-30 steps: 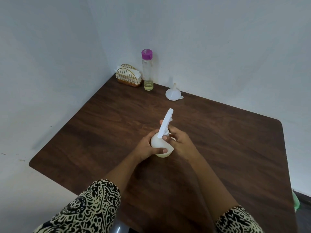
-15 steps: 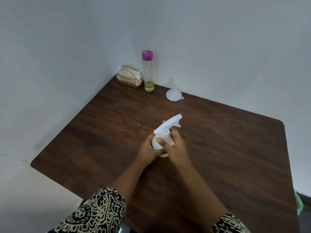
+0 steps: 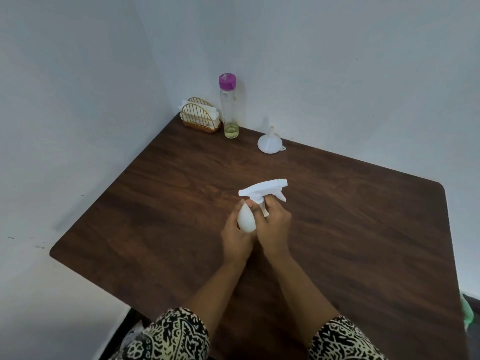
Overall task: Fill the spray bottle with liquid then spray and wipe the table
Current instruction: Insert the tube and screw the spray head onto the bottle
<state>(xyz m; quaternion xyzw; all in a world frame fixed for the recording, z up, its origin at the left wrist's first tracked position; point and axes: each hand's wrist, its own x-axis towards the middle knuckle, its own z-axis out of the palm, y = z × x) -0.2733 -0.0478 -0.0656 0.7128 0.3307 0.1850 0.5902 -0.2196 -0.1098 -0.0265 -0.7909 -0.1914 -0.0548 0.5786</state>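
A white spray bottle (image 3: 246, 220) is held over the middle of the dark wooden table (image 3: 363, 229). My left hand (image 3: 235, 236) wraps around its round body. My right hand (image 3: 274, 226) grips the neck just under the white trigger head (image 3: 262, 189), whose nozzle points to the right. A tall clear bottle (image 3: 230, 110) with a purple cap and a little yellowish liquid at its bottom stands at the far edge. A white funnel (image 3: 270, 142) rests mouth-down to its right.
A gold wire napkin holder (image 3: 200, 116) with white napkins sits in the far left corner beside the clear bottle. White walls bound the table on the far and left sides. Something green (image 3: 467, 311) shows past the table's right edge.
The trigger head has turned clockwise from pointing away to pointing right, twisted by my right hand on the neck. The bottle and both hands have shifted a little farther from me.
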